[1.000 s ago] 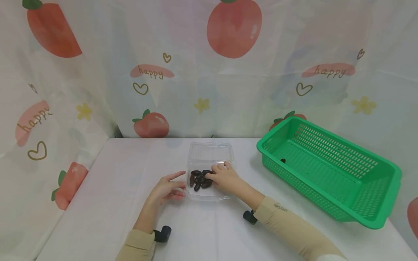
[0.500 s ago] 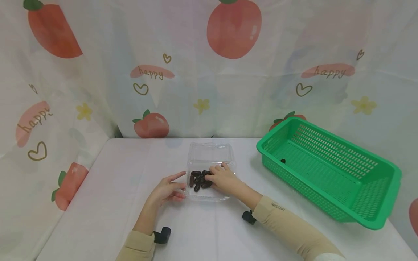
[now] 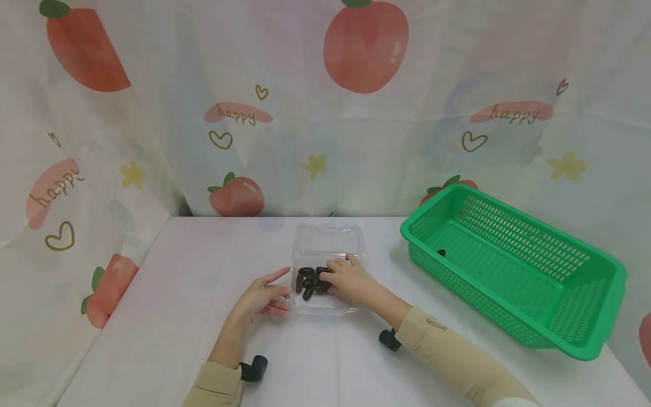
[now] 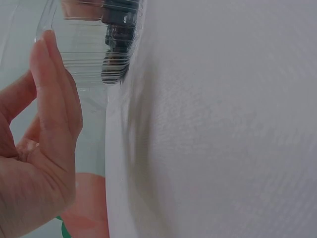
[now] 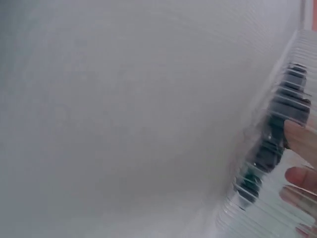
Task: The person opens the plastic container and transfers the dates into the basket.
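Several dark brown, glossy oval pieces that look like dates (image 3: 307,280) lie in a clear plastic clamshell box (image 3: 325,309), whose lid stands raised at the back. My left hand (image 3: 259,297) is at the box's left side, fingers fairly straight. In the left wrist view its fingertips (image 4: 48,37) reach the ribbed wall. My right hand (image 3: 352,281) reaches into the box over the dates and hides some of them. Through the wall in the right wrist view, one fingertip (image 5: 292,128) touches a date while the other fingers stand apart.
A green perforated plastic basket (image 3: 488,302) stands at the right, holding one small dark piece (image 3: 441,252). White cloth covers the table (image 3: 203,254). A printed fruit curtain (image 3: 366,147) hangs behind and at the left.
The dates under my right hand have shifted slightly, and its fingers have moved a little. My left hand stays at the box's side.
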A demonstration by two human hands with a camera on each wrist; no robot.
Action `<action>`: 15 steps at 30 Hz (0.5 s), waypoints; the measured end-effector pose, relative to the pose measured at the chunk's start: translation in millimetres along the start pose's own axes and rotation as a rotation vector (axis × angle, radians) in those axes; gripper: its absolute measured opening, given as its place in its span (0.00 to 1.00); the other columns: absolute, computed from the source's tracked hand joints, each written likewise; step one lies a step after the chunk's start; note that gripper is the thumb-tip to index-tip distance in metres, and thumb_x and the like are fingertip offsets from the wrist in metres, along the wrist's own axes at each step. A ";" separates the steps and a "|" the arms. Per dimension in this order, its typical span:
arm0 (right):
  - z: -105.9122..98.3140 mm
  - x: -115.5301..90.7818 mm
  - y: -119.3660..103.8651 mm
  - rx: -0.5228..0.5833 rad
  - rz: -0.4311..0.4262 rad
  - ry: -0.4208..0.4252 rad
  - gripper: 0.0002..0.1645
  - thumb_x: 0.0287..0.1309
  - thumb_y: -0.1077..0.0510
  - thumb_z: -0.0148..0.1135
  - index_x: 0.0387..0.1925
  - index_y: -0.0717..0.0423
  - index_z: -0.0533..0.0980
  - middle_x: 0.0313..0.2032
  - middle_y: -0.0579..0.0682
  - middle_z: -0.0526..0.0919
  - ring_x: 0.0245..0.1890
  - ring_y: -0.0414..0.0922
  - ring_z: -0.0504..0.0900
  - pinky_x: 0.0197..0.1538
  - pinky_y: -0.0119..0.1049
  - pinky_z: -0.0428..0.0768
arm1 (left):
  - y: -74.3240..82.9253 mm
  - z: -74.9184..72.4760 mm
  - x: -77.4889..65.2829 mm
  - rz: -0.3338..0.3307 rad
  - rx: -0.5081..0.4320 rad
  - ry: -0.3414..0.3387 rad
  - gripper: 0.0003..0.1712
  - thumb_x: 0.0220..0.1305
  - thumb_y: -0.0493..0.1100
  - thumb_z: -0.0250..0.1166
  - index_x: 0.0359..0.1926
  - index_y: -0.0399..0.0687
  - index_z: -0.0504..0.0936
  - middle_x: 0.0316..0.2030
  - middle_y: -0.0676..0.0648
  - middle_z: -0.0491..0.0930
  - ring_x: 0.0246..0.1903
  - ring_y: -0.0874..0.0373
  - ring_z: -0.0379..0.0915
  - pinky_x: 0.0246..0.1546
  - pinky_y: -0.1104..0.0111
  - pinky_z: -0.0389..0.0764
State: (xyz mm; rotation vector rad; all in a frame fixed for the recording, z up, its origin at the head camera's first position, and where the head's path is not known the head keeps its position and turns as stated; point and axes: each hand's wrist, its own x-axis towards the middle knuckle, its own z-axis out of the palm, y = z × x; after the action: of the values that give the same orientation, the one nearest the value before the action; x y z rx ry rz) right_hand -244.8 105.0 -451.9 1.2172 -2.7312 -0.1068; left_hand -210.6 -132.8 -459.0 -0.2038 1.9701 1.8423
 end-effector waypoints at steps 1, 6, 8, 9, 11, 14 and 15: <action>-1.2 -0.5 0.9 -0.010 0.000 0.008 0.15 0.51 0.49 0.64 0.42 0.41 0.76 0.37 0.46 0.73 0.44 0.46 0.74 0.54 0.53 0.67 | 0.1 0.2 -0.2 0.000 -0.001 0.000 0.32 0.60 0.36 0.59 0.65 0.57 0.64 0.39 0.38 0.76 0.19 0.57 0.78 0.22 0.68 0.82; -11.6 -4.8 6.7 -0.034 0.004 0.047 0.14 0.51 0.51 0.65 0.41 0.42 0.75 0.35 0.46 0.72 0.41 0.46 0.74 0.52 0.50 0.68 | 0.9 1.0 -1.6 0.003 0.000 0.001 0.32 0.61 0.36 0.58 0.65 0.56 0.64 0.38 0.39 0.76 0.19 0.57 0.78 0.22 0.68 0.82; -16.8 -7.4 10.0 -0.036 0.010 0.064 0.14 0.50 0.51 0.65 0.41 0.43 0.75 0.35 0.46 0.71 0.40 0.46 0.73 0.50 0.49 0.68 | 0.8 1.3 -1.9 0.003 0.000 0.002 0.32 0.61 0.36 0.58 0.66 0.56 0.64 0.37 0.39 0.75 0.19 0.57 0.77 0.22 0.68 0.82; -19.1 -8.8 12.1 -0.043 0.010 0.077 0.14 0.50 0.51 0.65 0.41 0.43 0.75 0.34 0.46 0.71 0.39 0.46 0.72 0.50 0.49 0.68 | 0.9 1.5 -2.0 0.004 -0.001 0.002 0.32 0.61 0.36 0.58 0.66 0.56 0.64 0.37 0.40 0.75 0.19 0.57 0.77 0.22 0.68 0.82; -23.1 -11.8 16.8 -0.064 0.011 0.110 0.14 0.50 0.51 0.65 0.40 0.43 0.74 0.33 0.46 0.70 0.37 0.45 0.71 0.48 0.47 0.68 | 0.7 1.7 -2.2 0.001 -0.006 0.004 0.32 0.61 0.36 0.58 0.66 0.56 0.64 0.36 0.40 0.75 0.19 0.57 0.77 0.23 0.67 0.82; -29.2 -17.4 25.6 -0.090 0.015 0.168 0.15 0.49 0.52 0.66 0.39 0.44 0.73 0.32 0.46 0.70 0.35 0.46 0.71 0.45 0.44 0.70 | 0.5 1.8 -2.3 0.000 -0.009 0.006 0.32 0.61 0.36 0.58 0.66 0.56 0.64 0.35 0.41 0.75 0.18 0.58 0.77 0.23 0.67 0.82; -31.5 -19.8 28.9 -0.092 0.021 0.183 0.15 0.49 0.52 0.67 0.39 0.44 0.73 0.32 0.46 0.70 0.35 0.46 0.71 0.45 0.44 0.70 | 0.4 1.9 -2.3 -0.002 -0.010 0.006 0.32 0.61 0.36 0.58 0.66 0.56 0.64 0.35 0.41 0.75 0.19 0.58 0.77 0.23 0.67 0.82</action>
State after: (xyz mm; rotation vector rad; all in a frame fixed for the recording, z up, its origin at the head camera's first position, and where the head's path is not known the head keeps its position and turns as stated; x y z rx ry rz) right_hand -247.7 138.9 -419.3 1.1144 -2.5515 -0.1112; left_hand -208.3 -131.4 -457.7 -0.2147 1.9645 1.8535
